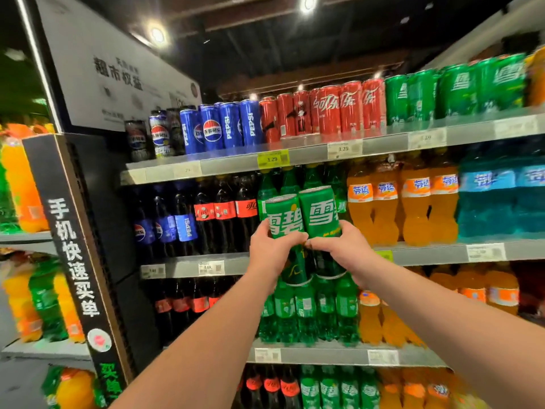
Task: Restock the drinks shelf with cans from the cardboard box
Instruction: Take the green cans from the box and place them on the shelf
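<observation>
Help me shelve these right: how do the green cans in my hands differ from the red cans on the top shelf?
The green cans are gripped by the left hand and right hand, off any shelf; the red cans stand on the top shelf. The green cans lean slightly; the red cans stand upright. Green bodies against red. Both are slim cans with white lettering.
</observation>
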